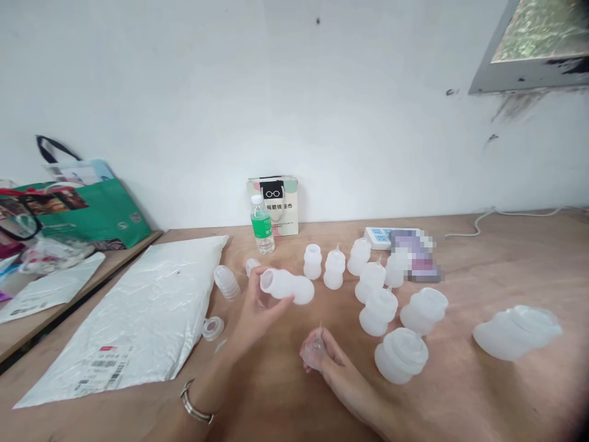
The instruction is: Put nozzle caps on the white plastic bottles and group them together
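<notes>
My left hand (pixel 257 307) is wrapped round a frosted white baby bottle (pixel 288 286), tilted on its side above the table, its round opening toward the left. Lower and to the right, my right hand (pixel 329 359) pinches a clear silicone teat (pixel 315 351) with a thin tip pointing up. The two pieces are apart. Just beyond stand an open-topped frosted bottle (pixel 313 263) and a bottle with a pointed teat on top (pixel 334 270). Left of my left hand lie a stack of clear caps (pixel 226 283) and a clear ring-shaped piece (pixel 213 329).
Several more frosted bottles, such as this one (pixel 401 356), stand on the right side of the wooden table (pixel 460 399). A white mailing bag (pixel 138 307) covers the left. A water bottle (pixel 262 227), paper bag (pixel 289 209) and power strip (pixel 380 238) are at the back.
</notes>
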Demonstrator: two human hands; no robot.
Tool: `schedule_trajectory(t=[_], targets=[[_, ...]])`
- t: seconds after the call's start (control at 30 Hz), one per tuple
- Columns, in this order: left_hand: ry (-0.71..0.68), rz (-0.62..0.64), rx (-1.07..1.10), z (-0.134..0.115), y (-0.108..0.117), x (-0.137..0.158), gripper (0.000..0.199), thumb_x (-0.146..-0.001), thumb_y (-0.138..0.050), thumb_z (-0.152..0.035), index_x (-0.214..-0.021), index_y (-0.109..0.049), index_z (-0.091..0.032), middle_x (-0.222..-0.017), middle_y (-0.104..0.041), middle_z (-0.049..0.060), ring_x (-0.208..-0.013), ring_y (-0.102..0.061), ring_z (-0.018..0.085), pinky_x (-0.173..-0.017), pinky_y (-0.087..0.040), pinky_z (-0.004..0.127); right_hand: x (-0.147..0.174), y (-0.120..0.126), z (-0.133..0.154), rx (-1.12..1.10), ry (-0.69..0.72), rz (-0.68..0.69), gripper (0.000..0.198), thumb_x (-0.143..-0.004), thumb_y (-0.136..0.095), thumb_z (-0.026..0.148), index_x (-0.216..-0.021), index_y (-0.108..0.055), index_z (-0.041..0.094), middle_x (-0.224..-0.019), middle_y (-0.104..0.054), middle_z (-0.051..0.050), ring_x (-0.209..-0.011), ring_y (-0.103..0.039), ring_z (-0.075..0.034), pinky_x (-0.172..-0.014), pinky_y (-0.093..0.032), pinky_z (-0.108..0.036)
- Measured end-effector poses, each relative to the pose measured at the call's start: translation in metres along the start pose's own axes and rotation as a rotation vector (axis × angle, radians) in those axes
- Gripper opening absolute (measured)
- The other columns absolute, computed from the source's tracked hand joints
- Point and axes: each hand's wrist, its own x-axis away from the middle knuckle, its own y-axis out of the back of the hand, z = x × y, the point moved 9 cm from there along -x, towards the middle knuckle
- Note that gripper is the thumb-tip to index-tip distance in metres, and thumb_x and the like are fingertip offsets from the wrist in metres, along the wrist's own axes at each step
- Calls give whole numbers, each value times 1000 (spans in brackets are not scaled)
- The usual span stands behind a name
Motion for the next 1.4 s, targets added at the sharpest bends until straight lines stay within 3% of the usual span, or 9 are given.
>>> schedule_trajectory(t=[0.13, 0.23, 0.33, 0.43, 0.6, 0.77, 0.97, 1.17, 1.4], targets=[[252, 45, 272, 38, 2, 15, 55, -82, -48, -47, -126, -30, -21, -103, -63, 8, -87, -63, 20, -69, -48, 31, 3, -1, 22, 89, 111, -33, 27, -80, -60, 42, -93, -45, 24, -86, -52, 1, -79, -50, -13, -72, -41, -27], [384, 214, 360, 50, -12, 26, 61, -80, -49, -54, -128, -33, -20, -90, -64, 6, -71, -60, 17, -59, -44, 28, -3, 10, 48, 88, 216, -224, 31, -83, -57, 42, -106, -45, 26, -102, -57, -3, -98, -54, -17, -87, -42, -32], [447, 408, 419, 49, -31, 37, 63, -72, -63, -54, -120, -41, -20, -85, -61, 3, -67, -57, 14, -60, -43, 26, -18, 18, 64, -7, 255, -381, 39, -82, -59, 44, -114, -45, 27, -117, -58, -5, -115, -50, -20, -100, -36, -37], [436, 481, 522, 47, -43, 41, 65, -69, -69, -51, -120, -42, -19, -85, -59, 1, -69, -57, 13, -62, -44, 25, -36, 12, 65, -93, 244, -352, 40, -82, -59, 45, -115, -47, 25, -118, -59, -5, -117, -50, -20, -97, -41, -36], [471, 510, 587, 58, -55, 49, 70, -72, -66, -53, -127, -38, -20, -89, -61, 4, -69, -60, 13, -62, -45, 24, -44, -1, 41, -99, 166, -173, 44, -79, -62, 44, -116, -47, 27, -110, -62, -5, -80, -61, -17, -51, -48, -24], [534, 539, 778, 65, -71, 59, 64, -69, -66, -57, -115, -49, -15, -84, -64, 7, -61, -62, 14, -56, -46, 24, -37, 1, 29, -127, 156, -84, 42, -81, -60, 42, -117, -46, 26, -113, -58, -6, -50, -48, -6, -37, -43, -20], [537, 602, 897, 59, -77, 66, 57, -67, -65, -60, -99, -56, -13, -76, -64, 8, -56, -61, 14, -51, -45, 23, -34, -7, 29, -155, 165, 22, 41, -81, -60, 42, -115, -45, 24, -112, -57, -7, -52, -51, -7, -38, -47, -21], [494, 537, 714, 63, -72, 60, 66, -67, -71, -51, -120, -49, -17, -87, -63, 6, -64, -59, 13, -58, -44, 24, -35, -3, 24, -158, 174, -76, 40, -76, -65, 44, -106, -44, 27, -98, -57, -3, -64, -53, -12, -38, -38, -17], [385, 446, 566, 60, -63, 51, 62, -70, -70, -45, -123, -50, -20, -105, -57, 5, -82, -52, 14, -72, -41, 25, -29, 0, 38, -28, 274, -148, 45, -74, -67, 47, -107, -45, 28, -97, -58, -1, -83, -56, -15, -73, -47, -28]])
